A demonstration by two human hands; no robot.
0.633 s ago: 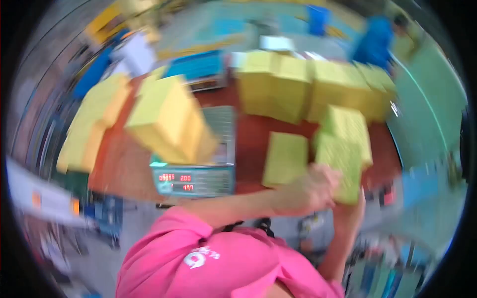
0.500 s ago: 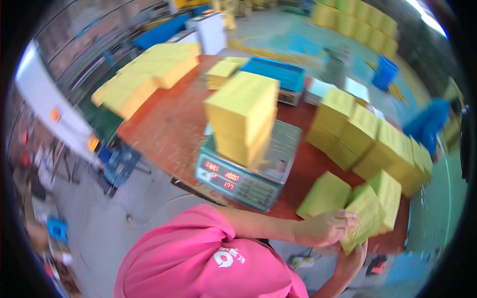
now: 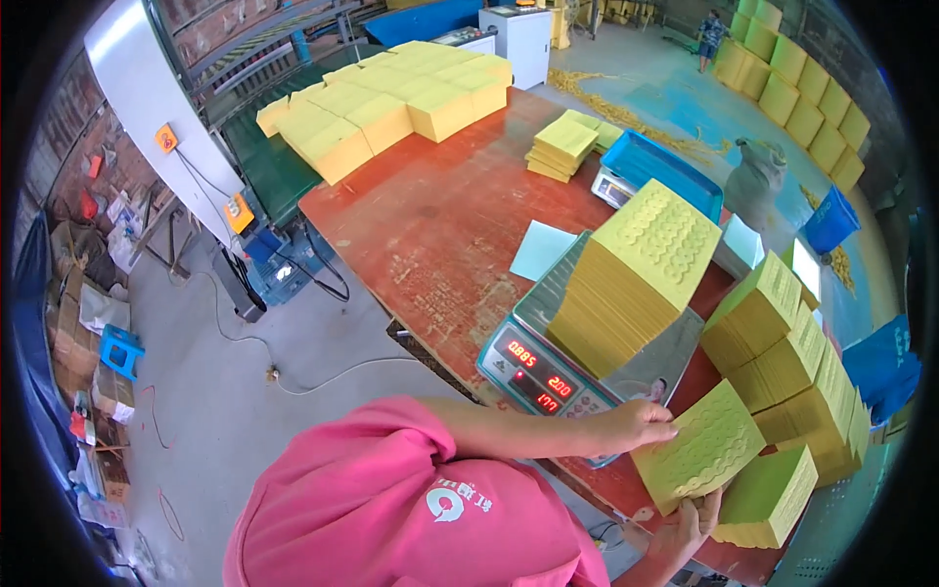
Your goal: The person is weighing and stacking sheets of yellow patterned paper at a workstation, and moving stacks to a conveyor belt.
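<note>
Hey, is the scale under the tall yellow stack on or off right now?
On: the scale has red digits glowing on its front display, below the tall yellow stack.

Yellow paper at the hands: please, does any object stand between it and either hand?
Nothing visible does. The left hand grips the yellow paper directly at its upper-left edge, the right hand at its lower edge. A yellow stack sits to the right, not between.

A rectangular yellow-green paper piece [image 3: 704,442], embossed with curved rows, is held between the hands [image 3: 638,427] over the red table [image 3: 430,230].
</note>
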